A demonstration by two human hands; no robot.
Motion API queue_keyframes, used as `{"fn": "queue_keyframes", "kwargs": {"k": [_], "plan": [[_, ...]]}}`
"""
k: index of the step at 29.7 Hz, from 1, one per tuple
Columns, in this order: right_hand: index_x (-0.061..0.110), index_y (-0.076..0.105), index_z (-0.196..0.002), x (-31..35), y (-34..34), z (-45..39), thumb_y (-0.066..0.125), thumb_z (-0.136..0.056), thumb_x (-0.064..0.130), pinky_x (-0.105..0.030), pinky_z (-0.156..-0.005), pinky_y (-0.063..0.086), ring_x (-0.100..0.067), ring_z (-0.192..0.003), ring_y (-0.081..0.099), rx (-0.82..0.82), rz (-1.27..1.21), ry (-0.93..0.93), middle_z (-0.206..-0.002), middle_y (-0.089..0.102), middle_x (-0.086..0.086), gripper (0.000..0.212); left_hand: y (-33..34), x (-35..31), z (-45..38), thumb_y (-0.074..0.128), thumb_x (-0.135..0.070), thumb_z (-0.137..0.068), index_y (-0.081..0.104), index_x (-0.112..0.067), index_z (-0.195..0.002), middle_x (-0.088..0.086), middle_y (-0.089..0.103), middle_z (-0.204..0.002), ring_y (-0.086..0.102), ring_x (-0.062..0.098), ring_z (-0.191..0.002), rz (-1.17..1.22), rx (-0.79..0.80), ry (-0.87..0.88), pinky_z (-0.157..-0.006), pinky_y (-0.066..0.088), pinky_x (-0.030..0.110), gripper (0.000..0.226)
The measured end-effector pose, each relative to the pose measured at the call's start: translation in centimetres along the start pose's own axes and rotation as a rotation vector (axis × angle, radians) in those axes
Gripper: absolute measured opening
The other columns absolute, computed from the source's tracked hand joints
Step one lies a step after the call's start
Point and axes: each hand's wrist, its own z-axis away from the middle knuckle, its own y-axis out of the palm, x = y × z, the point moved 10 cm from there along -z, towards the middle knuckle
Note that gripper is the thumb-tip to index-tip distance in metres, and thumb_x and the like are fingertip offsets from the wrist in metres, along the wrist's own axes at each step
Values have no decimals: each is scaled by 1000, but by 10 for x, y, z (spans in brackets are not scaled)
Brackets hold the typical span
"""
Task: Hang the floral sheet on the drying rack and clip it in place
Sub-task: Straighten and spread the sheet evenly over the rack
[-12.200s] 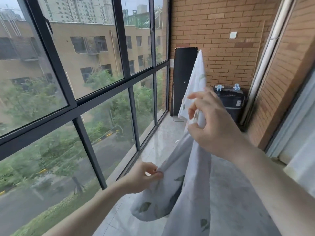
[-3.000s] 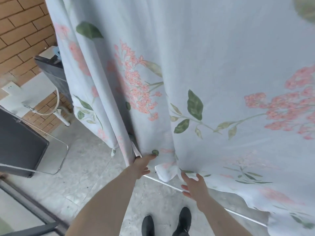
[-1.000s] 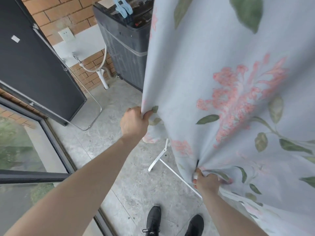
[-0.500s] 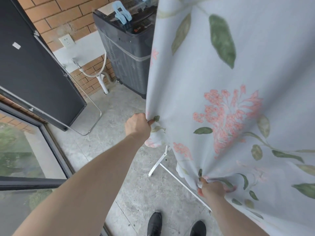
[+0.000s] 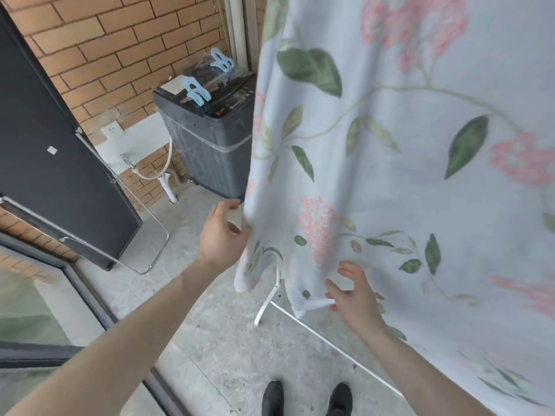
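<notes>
The pale blue floral sheet (image 5: pixel 390 181) hangs down over the drying rack and fills the right side of the view. Only the rack's white foot and floor bar (image 5: pixel 265 304) show beneath its hem. My left hand (image 5: pixel 220 235) is beside the sheet's left edge with its fingers spread, touching or just off the fabric. My right hand (image 5: pixel 354 298) is open with fingers spread in front of the lower hem, holding nothing. Two light blue clips (image 5: pixel 195 91) lie on the lid of the washing machine.
A dark grey washing machine (image 5: pixel 207 145) stands against the brick wall behind the sheet. A black panel on a metal frame (image 5: pixel 60 163) leans at the left. The window frame runs along the lower left. My shoes (image 5: pixel 306 397) stand on the grey floor.
Both hands have let go of the sheet's lower edge and opened. The sheet now hangs free, and the view has tilted up slightly.
</notes>
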Motion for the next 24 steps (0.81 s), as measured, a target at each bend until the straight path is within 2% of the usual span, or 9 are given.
{"fn": "queue_keyframes", "kwargs": {"k": [3, 6, 8, 10, 12, 14, 17, 20, 24], "plan": [[44, 54, -125, 87, -34, 35, 73, -92, 29, -44, -86, 61, -10, -89, 71, -11, 37, -246, -126, 56, 34, 41, -61, -81, -16, 71, -17, -88, 54, -24, -136, -7, 54, -132, 64, 1, -85, 91, -110, 181, -83, 57, 36, 51], [39, 58, -125, 180, -84, 80, 72, -94, 23, -20, -76, 56, -3, -83, 71, -106, 84, -479, -116, 69, 14, 38, -124, -178, -32, 65, -15, -91, 56, -21, -135, -3, 54, -133, 61, -5, -86, 168, -216, 396, -85, 51, 18, 45], [32, 61, -123, 240, -120, 111, 71, -94, 18, -9, -66, 48, -1, -82, 70, -204, 110, -638, -111, 70, 11, 34, -157, -233, -41, 62, -17, -91, 58, -20, -133, -1, 56, -132, 59, -7, -85, 192, -270, 512, -83, 46, 9, 42], [28, 63, -119, 291, -144, 135, 69, -94, 14, -10, -68, 49, -2, -91, 69, -271, 144, -796, -119, 65, 14, 29, -173, -271, -58, 58, -20, -92, 58, -21, -135, -5, 59, -131, 58, -9, -94, 174, -252, 556, -87, 45, 9, 43], [23, 65, -119, 335, -171, 164, 68, -93, 13, -14, -72, 51, -6, -98, 67, -373, 213, -948, -123, 62, 11, 28, -178, -309, -70, 54, -18, -95, 59, -23, -134, -10, 63, -129, 60, -8, -94, 172, -165, 566, -84, 46, 5, 39], [21, 65, -122, 366, -186, 180, 67, -92, 14, -19, -79, 51, -8, -101, 64, -465, 363, -1053, -123, 61, 8, 31, -177, -332, -79, 49, -13, -97, 65, -23, -126, -10, 67, -117, 60, -11, -81, 119, -90, 549, -75, 47, 5, 34], [21, 65, -124, 394, -199, 185, 65, -89, 19, -28, -94, 48, -17, -109, 59, -549, 509, -1130, -123, 61, 6, 34, -169, -339, -83, 46, -6, -97, 73, -13, -108, 0, 70, -96, 58, -8, -64, 43, 12, 547, -64, 50, 13, 30], [23, 64, -126, 414, -203, 181, 63, -89, 25, -40, -104, 41, -28, -119, 54, -623, 657, -1143, -128, 61, 3, 37, -165, -330, -84, 51, -3, -101, 72, -8, -104, 0, 70, -91, 63, 4, -76, 96, 156, 534, -76, 53, 20, 22], [26, 62, -131, 431, -202, 182, 61, -92, 32, -34, -96, 28, -28, -123, 48, -712, 770, -1125, -134, 58, 5, 40, -169, -326, -85, 65, -21, -100, 74, -16, -102, -4, 73, -96, 64, 1, -83, -51, 176, 594, -85, 48, 20, 11]]}}
